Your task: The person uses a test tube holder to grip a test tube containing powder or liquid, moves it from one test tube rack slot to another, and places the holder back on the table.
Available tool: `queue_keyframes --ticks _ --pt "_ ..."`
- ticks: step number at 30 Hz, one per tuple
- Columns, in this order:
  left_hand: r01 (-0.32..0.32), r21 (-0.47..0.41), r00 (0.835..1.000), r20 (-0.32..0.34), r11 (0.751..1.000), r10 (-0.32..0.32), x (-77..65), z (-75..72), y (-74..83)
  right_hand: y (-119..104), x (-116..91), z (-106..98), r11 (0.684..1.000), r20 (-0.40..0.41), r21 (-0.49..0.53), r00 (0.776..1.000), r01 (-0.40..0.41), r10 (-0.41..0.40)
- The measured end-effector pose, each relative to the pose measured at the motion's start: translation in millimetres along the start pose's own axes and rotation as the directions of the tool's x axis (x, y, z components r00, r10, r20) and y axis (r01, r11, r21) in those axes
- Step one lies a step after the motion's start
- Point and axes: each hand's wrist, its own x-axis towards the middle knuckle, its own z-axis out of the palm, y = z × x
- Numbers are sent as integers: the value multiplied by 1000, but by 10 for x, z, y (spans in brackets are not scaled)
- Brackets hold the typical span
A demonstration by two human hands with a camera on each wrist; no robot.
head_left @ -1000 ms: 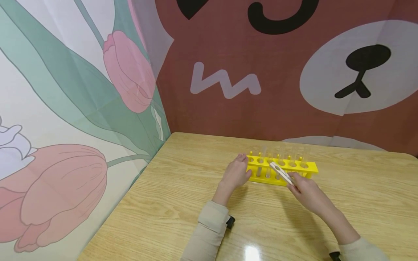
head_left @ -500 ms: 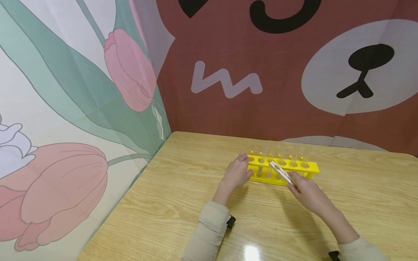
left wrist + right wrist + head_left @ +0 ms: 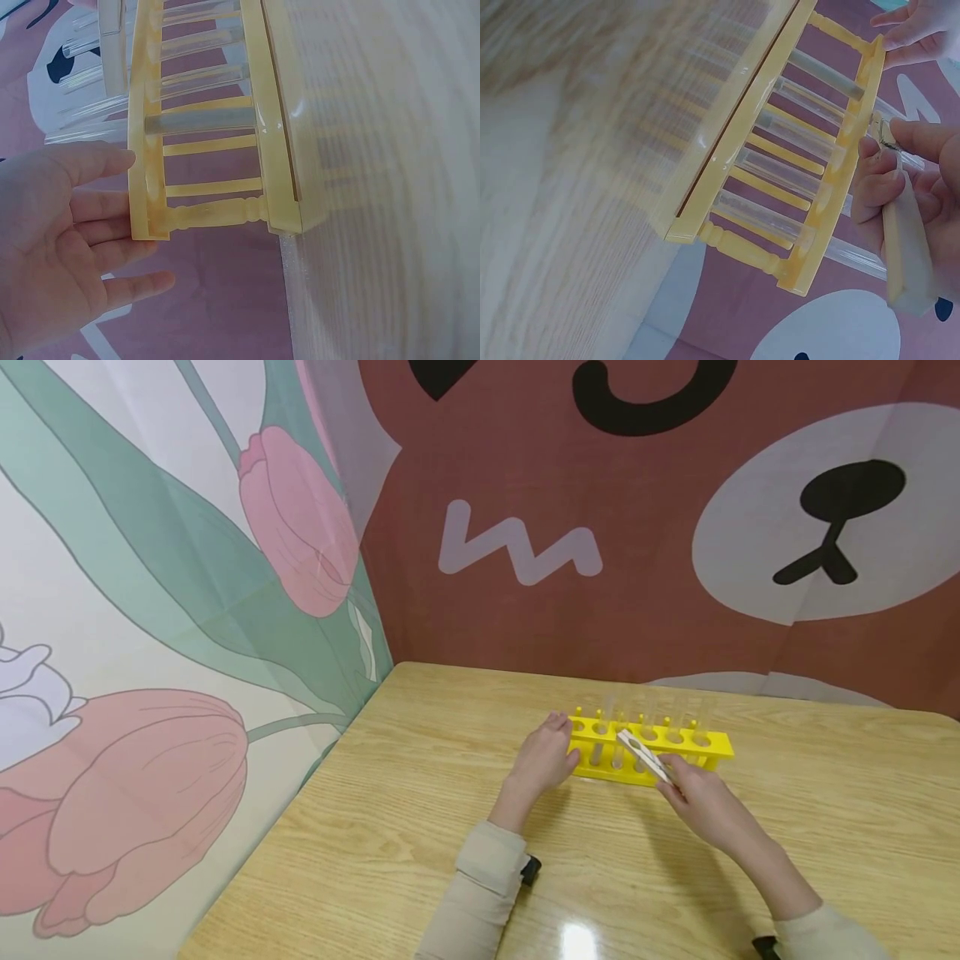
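Observation:
A yellow test tube rack (image 3: 712,746) holds several clear test tubes (image 3: 677,714) upright. My left hand (image 3: 542,752) is at the rack's left end; in the left wrist view its thumb lies on the near side of the upper rail, other fingers behind it. My right hand (image 3: 708,797) grips a pale wooden test tube holder (image 3: 645,756), its spring showing between the fingers in the right wrist view. The holder's tip is at the tube in the rack's third hole from the left. I cannot tell whether it is clamped round the glass.
The rack stands on a wood-grain table (image 3: 420,827). Behind is a brown backdrop (image 3: 525,627) with a bear print, and a tulip-print cloth (image 3: 187,635) hangs at the left. One tube (image 3: 202,120) looks greyish inside.
The holder and right hand have barely shifted, with the tip still at the same tube. The left hand has stayed on the rack's end. The view has moved very slightly.

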Motion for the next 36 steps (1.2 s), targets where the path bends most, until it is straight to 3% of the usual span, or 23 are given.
queue_keyframes --ticks 11,36 --pt "-16 2 1000 -23 1000 16 -9 -7 0 -26 22 -11 999 20 2 999 -33 33" --pt "6 4 1000 19 1000 -6 6 0 3 -12 59 16 1000 18 -6 1000 -17 17"
